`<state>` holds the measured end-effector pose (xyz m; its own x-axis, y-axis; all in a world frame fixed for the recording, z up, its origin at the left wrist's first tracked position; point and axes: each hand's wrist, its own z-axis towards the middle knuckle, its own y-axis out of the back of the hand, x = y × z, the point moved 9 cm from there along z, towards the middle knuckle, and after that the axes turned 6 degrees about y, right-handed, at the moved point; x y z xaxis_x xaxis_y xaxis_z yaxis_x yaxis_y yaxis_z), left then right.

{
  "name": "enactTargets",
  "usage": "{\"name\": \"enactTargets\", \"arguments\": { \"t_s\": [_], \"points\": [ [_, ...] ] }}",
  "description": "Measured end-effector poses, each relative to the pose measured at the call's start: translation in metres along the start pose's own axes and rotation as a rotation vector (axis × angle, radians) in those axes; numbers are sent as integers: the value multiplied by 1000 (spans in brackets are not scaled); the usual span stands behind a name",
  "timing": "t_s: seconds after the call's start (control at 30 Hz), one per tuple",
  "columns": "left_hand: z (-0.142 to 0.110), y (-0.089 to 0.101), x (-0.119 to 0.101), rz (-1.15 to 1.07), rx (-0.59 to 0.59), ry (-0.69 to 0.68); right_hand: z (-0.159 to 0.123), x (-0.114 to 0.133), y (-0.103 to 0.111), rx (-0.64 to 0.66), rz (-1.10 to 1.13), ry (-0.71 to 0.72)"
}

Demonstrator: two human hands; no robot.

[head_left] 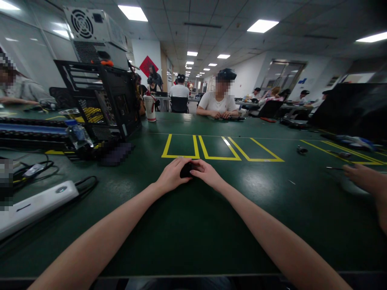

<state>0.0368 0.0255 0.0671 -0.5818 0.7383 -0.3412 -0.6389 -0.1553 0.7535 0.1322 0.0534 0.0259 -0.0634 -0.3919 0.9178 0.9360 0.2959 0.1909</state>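
Note:
Both of my arms reach forward over the green table (193, 233). Between them is a small dark rounded object (185, 170), mostly covered by my fingers; its kind cannot be made out. My left hand (173, 174) is curled round its left side, thumb toward me. From the other side my right hand (206, 173) grips it with bent fingers and thumb. Just beyond my fingertips, yellow tape outlines (180, 156) are stuck on the table.
A black computer case (121, 104) carries a power supply (96, 28) at left, near a clear bottle (78, 135) and white power strip (39, 207). A paper cup (150, 107) stands behind. At right, another person's hand (363, 177) holds a thin tool. A person (219, 100) sits opposite.

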Motion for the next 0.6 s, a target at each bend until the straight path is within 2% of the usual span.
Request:
{"name": "enactTargets", "arguments": {
  "t_s": [0.1, 0.2, 0.33, 0.47, 0.6],
  "points": [
    [0, 0, 0, -1, 3, 5, -2, 8, -2, -10, 42, 33],
    [0, 0, 0, 4, 7, 8, -3, 12, 0, -30, -8, 35],
    [1, -1, -1, 11, 16, 7, -1, 7, 6, -60, -77, 24],
    [1, -2, 2, 14, 15, 16, 0, 1, 3, -23, -81, -20],
    [0, -2, 2, 7, 7, 16, -2, 8, -1, -23, -73, 13]
  ]
}}
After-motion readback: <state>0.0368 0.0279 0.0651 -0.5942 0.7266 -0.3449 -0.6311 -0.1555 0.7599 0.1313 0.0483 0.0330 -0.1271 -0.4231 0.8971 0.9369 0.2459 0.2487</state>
